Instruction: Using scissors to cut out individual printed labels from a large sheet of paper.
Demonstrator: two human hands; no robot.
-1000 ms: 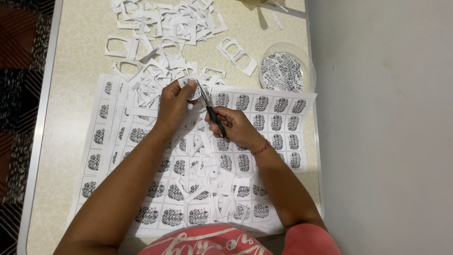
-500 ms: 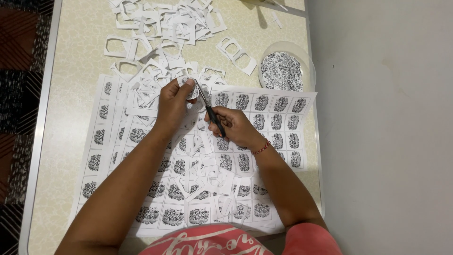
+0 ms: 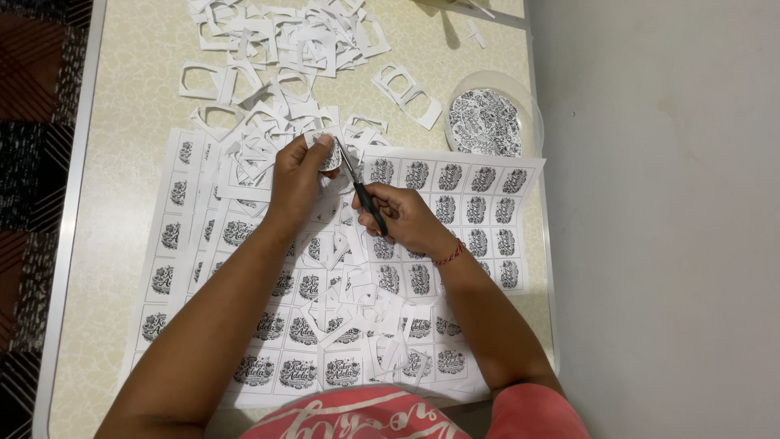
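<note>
Little has shifted in the last second: the left hand [image 3: 299,175] still pinches the small printed label [image 3: 330,154], while the right hand's [image 3: 406,218] grip stays closed on the scissors [image 3: 360,189], blades just right of it.

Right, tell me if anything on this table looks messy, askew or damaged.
Only clutter: paper scraps lie heaped across the printed sheets and table. The left hand holds a small cutout at the scissors in the right hand. Nothing looks damaged.

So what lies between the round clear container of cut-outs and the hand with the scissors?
In the head view, only the printed sheet of black-and-white labels lies between the round clear container and the right hand.
</note>
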